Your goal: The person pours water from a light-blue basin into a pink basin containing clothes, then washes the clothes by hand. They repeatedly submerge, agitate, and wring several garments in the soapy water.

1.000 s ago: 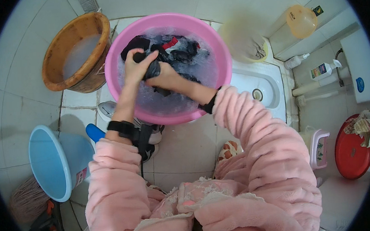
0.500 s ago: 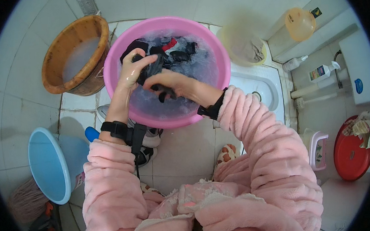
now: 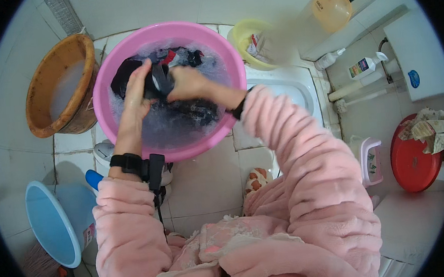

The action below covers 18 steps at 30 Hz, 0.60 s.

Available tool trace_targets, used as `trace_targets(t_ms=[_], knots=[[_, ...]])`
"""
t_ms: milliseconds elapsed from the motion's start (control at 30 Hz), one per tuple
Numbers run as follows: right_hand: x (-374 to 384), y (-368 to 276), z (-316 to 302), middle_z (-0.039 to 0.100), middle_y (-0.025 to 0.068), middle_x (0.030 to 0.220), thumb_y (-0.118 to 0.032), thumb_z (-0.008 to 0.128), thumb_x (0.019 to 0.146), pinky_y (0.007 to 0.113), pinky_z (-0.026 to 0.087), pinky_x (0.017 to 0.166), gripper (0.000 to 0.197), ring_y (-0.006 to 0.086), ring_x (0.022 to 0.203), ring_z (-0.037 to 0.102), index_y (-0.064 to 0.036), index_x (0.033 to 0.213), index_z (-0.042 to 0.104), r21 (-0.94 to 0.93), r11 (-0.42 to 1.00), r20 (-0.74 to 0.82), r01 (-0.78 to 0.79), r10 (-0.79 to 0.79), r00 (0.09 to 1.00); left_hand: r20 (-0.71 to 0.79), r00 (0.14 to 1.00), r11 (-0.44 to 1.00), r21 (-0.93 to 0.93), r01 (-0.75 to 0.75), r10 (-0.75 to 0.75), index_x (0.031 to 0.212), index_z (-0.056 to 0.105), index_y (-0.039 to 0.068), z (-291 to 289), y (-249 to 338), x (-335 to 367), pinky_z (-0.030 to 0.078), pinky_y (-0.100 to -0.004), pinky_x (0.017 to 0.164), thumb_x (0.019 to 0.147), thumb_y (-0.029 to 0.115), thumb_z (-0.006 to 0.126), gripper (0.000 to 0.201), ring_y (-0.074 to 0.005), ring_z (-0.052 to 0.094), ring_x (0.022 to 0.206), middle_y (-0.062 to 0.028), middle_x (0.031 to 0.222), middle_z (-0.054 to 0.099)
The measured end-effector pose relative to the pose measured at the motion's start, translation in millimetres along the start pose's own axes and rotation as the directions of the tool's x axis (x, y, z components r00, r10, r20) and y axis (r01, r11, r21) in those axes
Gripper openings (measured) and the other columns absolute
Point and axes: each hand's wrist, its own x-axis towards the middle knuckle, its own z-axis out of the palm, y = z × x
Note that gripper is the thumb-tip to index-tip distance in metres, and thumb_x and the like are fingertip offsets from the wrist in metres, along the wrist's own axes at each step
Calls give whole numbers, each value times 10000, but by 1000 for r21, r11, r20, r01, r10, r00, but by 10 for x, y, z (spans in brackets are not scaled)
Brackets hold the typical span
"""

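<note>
A pink basin (image 3: pixel 236 68) of sudsy water stands on the tiled floor ahead of me. Over it, my left hand (image 3: pixel 137 90) and my right hand (image 3: pixel 188 83) both grip a small dark cloth (image 3: pixel 162 80), the fingers closed on it from either side. Motion blurs the right hand a little, and the cloth's exact kind is unclear. Below and behind the hands, dark wet clothes (image 3: pixel 195 111) soak in the suds, with a red piece of fabric (image 3: pixel 169 57) among them near the far side.
Left of the basin stands a wooden tub (image 3: pixel 35 100) with cloudy water; nearer lies a tipped blue bucket (image 3: pixel 58 222). A yellow basin (image 3: pixel 240 31) holding cloth and a white floor pan (image 3: pixel 308 81) are to the right. A red lid (image 3: pixel 414 163) leans farther right.
The view has shifted, so the basin appears farther left. My right hand has swung up to level with the left, and the dark cloth is bunched between them, no longer hanging below the right hand.
</note>
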Motion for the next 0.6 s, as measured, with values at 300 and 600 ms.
trace_targets(t_ms=[300,600], knots=[[249,2247,-1729,555,262,1148,-647,759,506,356,468,873,1135,323,1017,588,118,1254,378,1,952,-602,-306,245,760,-179,977,991,56,124,-112,1095,575,115,-375,-166,4,485,-331,783,838,297,636,320,-171,557,886,-30,987,554],[501,1523,-551,660,183,935,-418,663,734,358,495,792,501,283,887,638,-30,1049,627,-51,995,6,91,-91,996,-148,914,643,668,374,-378,1199,524,182,-255,-533,-40,314,-545,937,815,442,618,474,-304,382,1200,-75,1288,446]])
